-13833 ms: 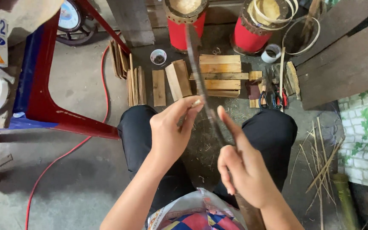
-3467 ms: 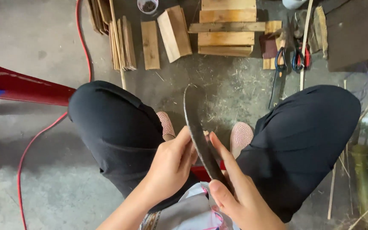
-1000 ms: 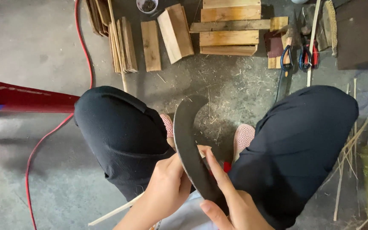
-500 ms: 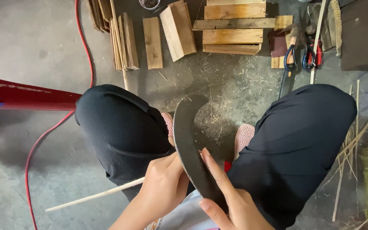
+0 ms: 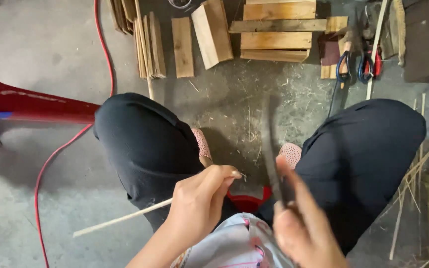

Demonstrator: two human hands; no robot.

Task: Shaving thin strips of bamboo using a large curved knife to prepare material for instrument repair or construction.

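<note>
While a red hose (image 5: pixel 55 154) trails across the concrete floor at left, the seated person's left hand (image 5: pixel 197 206) pinches a thin bamboo strip (image 5: pixel 122 218) between thumb and fingers, its long end angled out over the left knee, apparently to keep it clear. The right hand (image 5: pixel 301 226) is wrapped around a dark curved blade (image 5: pixel 270 144), edge-on and upright between the knees, seemingly steadied for the strip. Cut wood blocks (image 5: pixel 274 30) and scissors (image 5: pixel 356 64) lie within reach ahead.

Thin pale bamboo strip (image 5: pixel 125 217) is running low-left to upper-right across the left knee, one end pinched. Dark curved blade (image 5: pixel 272 149) is standing nearly upright between the knees, motion-blurred.
</note>
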